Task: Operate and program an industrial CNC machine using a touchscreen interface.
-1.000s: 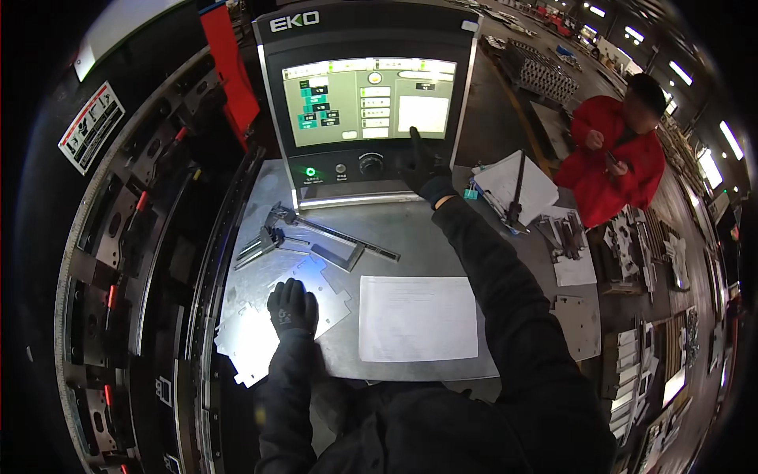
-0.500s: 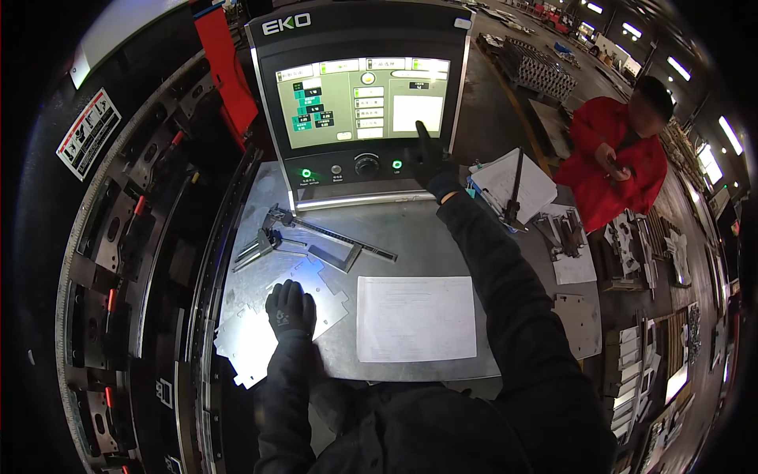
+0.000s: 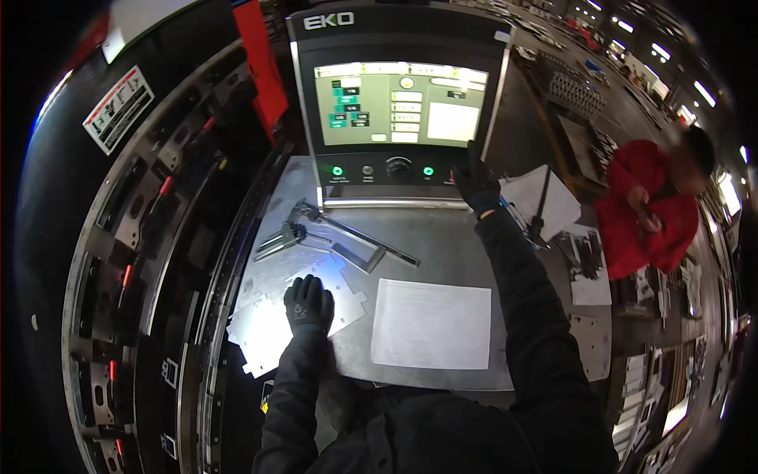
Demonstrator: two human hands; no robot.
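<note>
Where the bench's back half carries measuring tools, a long caliper [image 3: 383, 246] lies slantwise between the left hand and the console [image 3: 403, 49], with another metal tool [image 3: 288, 237] against its near end. Nearer the front, a printed white sheet [image 3: 431, 324] lies flat in the middle. On the right, a long dark tool [image 3: 542, 207] rests across a stack of papers [image 3: 562, 204], just beside the right hand; beyond the right forearm [image 3: 517, 276] are small dark pieces on a pale sheet [image 3: 586, 288] and a flat plate with holes [image 3: 588, 340]. That forearm hides part of the bench's right side.

The bench [image 3: 442, 237] is grey metal, and the console stands at its far edge with its screen [image 3: 379, 118] lit. A machine with red-handled clamps [image 3: 126, 276] runs along the left; to the right, in a workshop, is a person in red [image 3: 651, 205].

Gloved in black, the left hand [image 3: 309, 304] lies loosely spread, palm down, on a cut sheet-metal part [image 3: 264, 336] at the bench's left front, pressing on it without grasping. The right hand [image 3: 477, 186] points its index finger up at the screen's lower right corner; whether it touches, and how far the other fingers curl, I cannot tell.
</note>
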